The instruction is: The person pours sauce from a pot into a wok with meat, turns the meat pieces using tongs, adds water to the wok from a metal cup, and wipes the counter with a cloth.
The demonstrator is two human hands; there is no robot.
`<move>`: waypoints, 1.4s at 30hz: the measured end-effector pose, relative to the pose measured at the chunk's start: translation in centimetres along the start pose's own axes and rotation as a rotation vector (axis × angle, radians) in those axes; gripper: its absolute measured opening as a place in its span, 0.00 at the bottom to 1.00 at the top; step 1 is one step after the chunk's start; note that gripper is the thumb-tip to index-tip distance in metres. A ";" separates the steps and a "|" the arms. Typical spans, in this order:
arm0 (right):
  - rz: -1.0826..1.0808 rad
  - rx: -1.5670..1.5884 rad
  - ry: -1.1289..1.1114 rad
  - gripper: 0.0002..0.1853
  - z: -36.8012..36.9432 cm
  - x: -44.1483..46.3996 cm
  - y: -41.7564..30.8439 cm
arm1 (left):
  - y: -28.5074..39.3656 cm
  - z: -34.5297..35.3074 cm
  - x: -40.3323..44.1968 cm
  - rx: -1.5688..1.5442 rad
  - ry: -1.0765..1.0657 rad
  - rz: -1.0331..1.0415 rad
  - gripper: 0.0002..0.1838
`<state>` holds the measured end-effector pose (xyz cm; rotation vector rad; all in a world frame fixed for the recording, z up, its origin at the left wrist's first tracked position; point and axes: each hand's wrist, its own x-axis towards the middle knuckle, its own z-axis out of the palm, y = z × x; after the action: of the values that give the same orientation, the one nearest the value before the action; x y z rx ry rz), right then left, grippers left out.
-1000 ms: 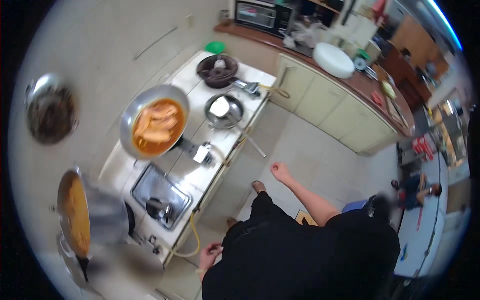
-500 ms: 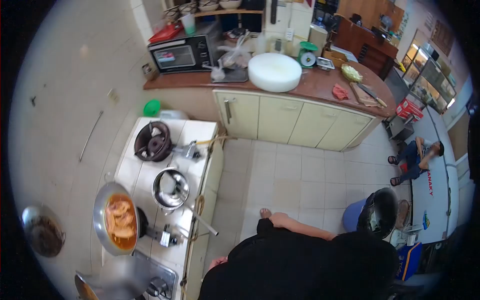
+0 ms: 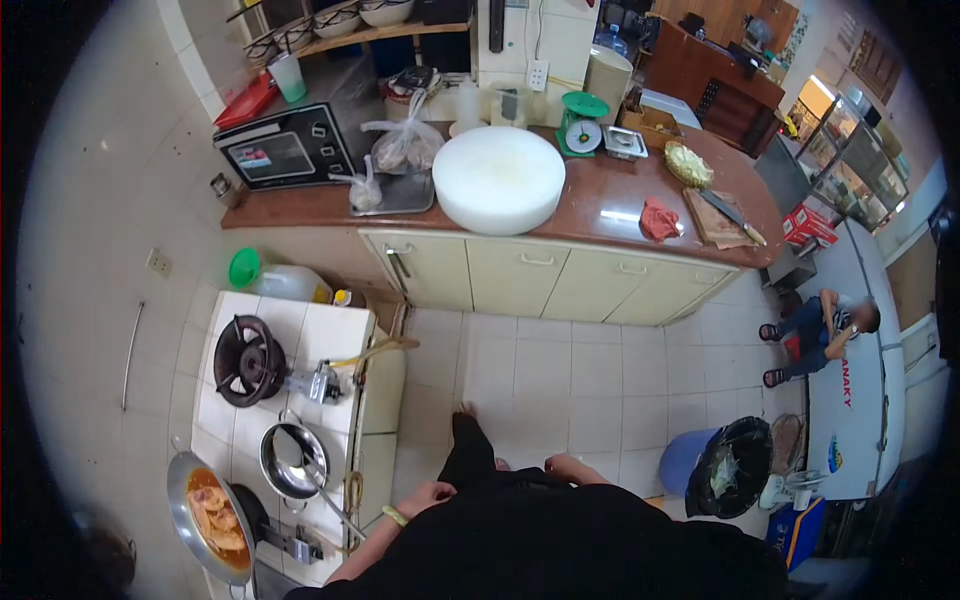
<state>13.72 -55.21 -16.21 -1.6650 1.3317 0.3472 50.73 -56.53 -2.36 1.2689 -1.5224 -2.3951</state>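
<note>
My left hand (image 3: 429, 496), with a pale band on its wrist, is low in front of my body beside my black clothing. Its fingers are curled in at the cloth; whether they grip it is hidden. On the other side of my waist, my right hand (image 3: 566, 468) is partly covered by my black top, its finger shape unclear. To my left on the tiled stove counter stands a pot (image 3: 282, 470) with a ladle (image 3: 330, 507) resting in it. A wide pan (image 3: 180, 515) of meat in orange-brown sauce sits on a burner beyond it.
An unlit burner (image 3: 250, 362) is at the back of the stove counter. Ahead, a brown counter (image 3: 600, 215) bears a round white block (image 3: 499, 180), a green scale (image 3: 581, 125) and a knife (image 3: 734, 217). A lined bin (image 3: 690, 470) stands right, near a seated person (image 3: 822, 335).
My view has shifted toward the right and forward. My left hand now shows fully at my waist, and my right arm, earlier stretched out, is drawn in. The ladle remains in the pot.
</note>
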 end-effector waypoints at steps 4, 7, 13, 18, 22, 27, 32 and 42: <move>-0.019 0.004 0.087 0.12 -5.8 5.5 2.8 | 5.6 -5.9 6.2 0.265 0.110 0.112 0.14; 0.066 -0.064 0.104 0.12 -12.4 10.0 4.0 | 10.7 -11.6 10.0 0.188 0.107 0.208 0.16; 0.062 -0.083 0.201 0.13 -27.0 14.1 1.7 | 16.2 -18.6 17.9 0.062 -0.037 0.089 0.20; -0.064 -0.035 0.226 0.14 -35.8 18.3 0.9 | 20.0 -20.5 20.6 0.250 0.133 -0.129 0.19; -0.288 -0.147 0.092 0.13 -41.2 24.3 2.8 | 27.5 -19.4 22.1 0.213 0.364 -0.161 0.20; -0.580 -0.301 -0.121 0.13 -48.9 29.3 5.5 | 28.8 -14.4 26.2 -0.087 0.582 0.050 0.18; -0.747 -0.316 -0.382 0.13 -52.9 30.1 3.2 | 33.0 -6.6 27.9 -0.238 0.930 -0.050 0.11; -0.859 -0.659 -0.634 0.16 -47.1 31.0 -2.6 | 28.8 8.1 29.4 -0.628 1.353 0.040 0.06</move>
<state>12.33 -111.47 -12.54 -2.2166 -0.0419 0.7491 15.12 -77.99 3.25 1.8851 -0.3393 -1.1259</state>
